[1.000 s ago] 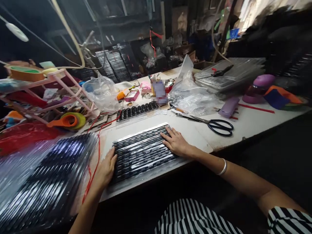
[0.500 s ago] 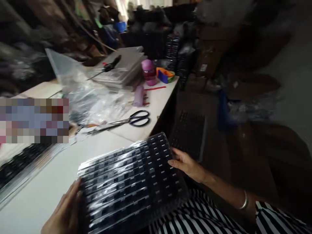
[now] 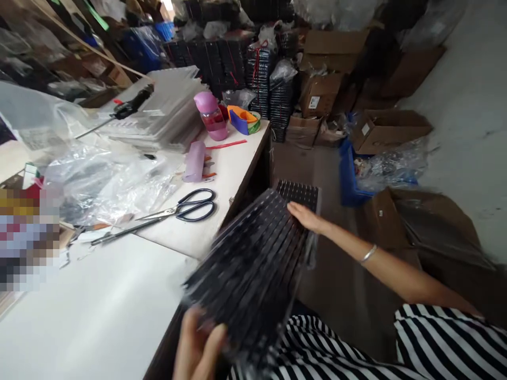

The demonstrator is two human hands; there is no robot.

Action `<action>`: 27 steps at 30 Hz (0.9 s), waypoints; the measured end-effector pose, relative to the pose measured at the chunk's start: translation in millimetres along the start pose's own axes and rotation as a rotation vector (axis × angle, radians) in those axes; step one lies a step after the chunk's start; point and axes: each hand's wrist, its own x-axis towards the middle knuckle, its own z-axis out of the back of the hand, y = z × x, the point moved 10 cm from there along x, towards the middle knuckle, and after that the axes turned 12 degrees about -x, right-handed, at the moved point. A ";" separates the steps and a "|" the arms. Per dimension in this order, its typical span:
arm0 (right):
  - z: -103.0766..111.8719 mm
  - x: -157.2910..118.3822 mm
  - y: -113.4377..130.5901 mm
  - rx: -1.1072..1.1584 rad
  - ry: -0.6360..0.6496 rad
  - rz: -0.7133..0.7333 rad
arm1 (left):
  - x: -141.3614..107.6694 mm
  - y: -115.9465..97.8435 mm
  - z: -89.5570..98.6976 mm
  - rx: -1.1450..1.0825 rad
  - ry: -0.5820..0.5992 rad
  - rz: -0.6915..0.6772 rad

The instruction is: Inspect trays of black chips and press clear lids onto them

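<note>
Between my hands is a flat black tray (image 3: 249, 264) in clear plastic, with rows of small pale marks; it is tilted and blurred by motion. My left hand (image 3: 202, 343) grips its near left corner, thumb on top. My right hand (image 3: 304, 216) holds its far right edge, fingers along the rim and partly hidden. The tray hangs just off the table's right edge, over my lap. Beyond it, lower down, lies another black tray (image 3: 299, 194) of the same look, partly covered by the held one and my right hand.
On the white table (image 3: 87, 306) lie scissors (image 3: 178, 208), crumpled clear plastic bags (image 3: 106, 179), a lilac case (image 3: 195, 161), a pink bottle (image 3: 212, 116), a tape roll (image 3: 253, 124) and a stack of clear sheets (image 3: 158, 116). Right: a blue crate (image 3: 348, 179) and cardboard boxes (image 3: 392, 129). Tied black stacks (image 3: 257, 79) stand behind.
The held tray has swung right, from above the table to past its edge, and turned. Both hands moved with it. My view has turned right as well.
</note>
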 end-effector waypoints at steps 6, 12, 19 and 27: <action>91.0 89.0 -41.8 -0.439 -0.074 -0.130 | 47.8 83.1 -177.3 -0.399 0.241 0.299; 96.4 123.9 -61.4 -0.855 -0.142 -0.172 | 71.8 135.6 -225.0 -0.525 0.142 0.504; 106.0 144.1 -84.3 -1.018 -0.088 -0.216 | 77.6 146.2 -234.4 -0.560 0.141 0.585; 100.3 151.0 -87.3 -1.111 -0.060 -0.210 | 79.1 152.1 -238.5 -0.522 0.209 0.606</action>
